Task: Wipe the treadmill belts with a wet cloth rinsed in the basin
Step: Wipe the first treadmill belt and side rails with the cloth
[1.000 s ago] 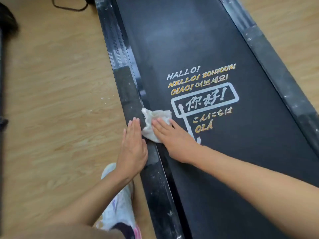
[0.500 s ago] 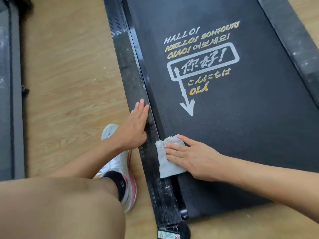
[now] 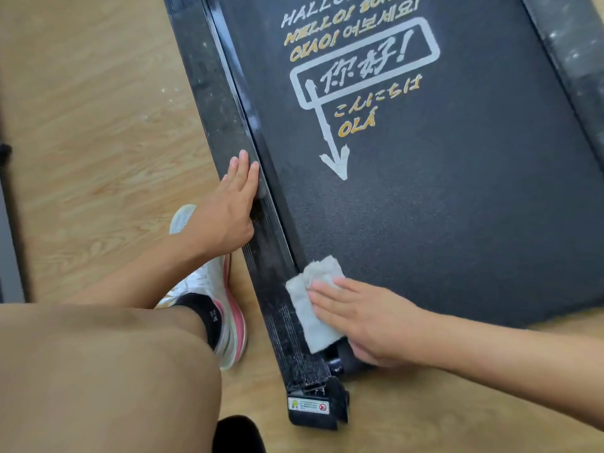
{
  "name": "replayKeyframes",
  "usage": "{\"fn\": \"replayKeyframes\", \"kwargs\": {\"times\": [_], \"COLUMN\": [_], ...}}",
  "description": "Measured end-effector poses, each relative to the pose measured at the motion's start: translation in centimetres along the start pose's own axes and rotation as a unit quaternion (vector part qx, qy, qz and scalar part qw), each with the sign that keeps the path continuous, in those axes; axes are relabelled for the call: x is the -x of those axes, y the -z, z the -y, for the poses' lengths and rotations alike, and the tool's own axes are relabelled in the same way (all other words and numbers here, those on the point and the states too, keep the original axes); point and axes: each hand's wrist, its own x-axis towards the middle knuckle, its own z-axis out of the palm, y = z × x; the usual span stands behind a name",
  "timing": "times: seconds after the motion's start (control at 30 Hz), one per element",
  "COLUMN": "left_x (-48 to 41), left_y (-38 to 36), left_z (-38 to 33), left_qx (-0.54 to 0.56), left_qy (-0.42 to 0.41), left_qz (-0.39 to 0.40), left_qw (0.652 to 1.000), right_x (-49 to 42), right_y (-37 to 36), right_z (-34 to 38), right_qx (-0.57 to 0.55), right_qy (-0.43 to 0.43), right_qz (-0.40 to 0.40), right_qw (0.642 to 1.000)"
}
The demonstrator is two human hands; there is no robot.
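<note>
Here, the white cloth [image 3: 302,302] is pressed by the straight fingers [image 3: 330,289] of the right hand [image 3: 376,325] at the treadmill belt's [image 3: 441,207] near left corner, while the side rail [image 3: 228,125] is touched by the flat, empty left hand [image 3: 228,214].

The right hand [image 3: 369,318] covers the near half of the cloth [image 3: 310,308]. The belt [image 3: 441,207] and its top line of lettering [image 3: 313,16] run off the upper edge. The print on the warning label [image 3: 308,406] is too small to read. A forearm hides the middle of the shoe [image 3: 214,279].
</note>
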Motion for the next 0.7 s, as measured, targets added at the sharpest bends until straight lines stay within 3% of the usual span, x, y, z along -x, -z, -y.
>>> {"fn": "replayKeyframes", "kwargs": {"times": [0.1,0.27,0.33,0.43,0.57,0.7], "left_x": [-0.2,0.2,1.5,3.1,1.4,-1.7], "left_y": [0.4,0.6,0.3,-0.7,-1.0,-0.5], "left_z": [-0.4,-0.6,-0.6,-0.3,-0.4,-2.0], "left_qx": [-0.076,-0.114,-0.107,-0.082,-0.122,-0.101], "left_qy": [-0.009,-0.044,-0.071,-0.077,-0.063,-0.023], "left_qz": [0.003,-0.034,-0.033,0.001,-0.018,0.064], "left_qw": [0.997,0.992,0.991,0.994,0.990,0.993], "right_x": [3.0,0.3,-1.2,-2.6,-2.1,1.6], "right_y": [-1.9,0.9,2.9,7.1,11.4,10.2], "right_z": [0.6,-0.4,-1.3,-4.9,-10.4,-12.3], "right_qx": [-0.057,-0.089,-0.155,-0.294,-0.319,-0.280], "right_qy": [0.073,0.073,0.001,-0.155,-0.260,-0.401], "right_qz": [-0.035,-0.016,-0.057,-0.168,-0.294,-0.266], "right_qw": [0.995,0.993,0.986,0.928,0.863,0.831]}}
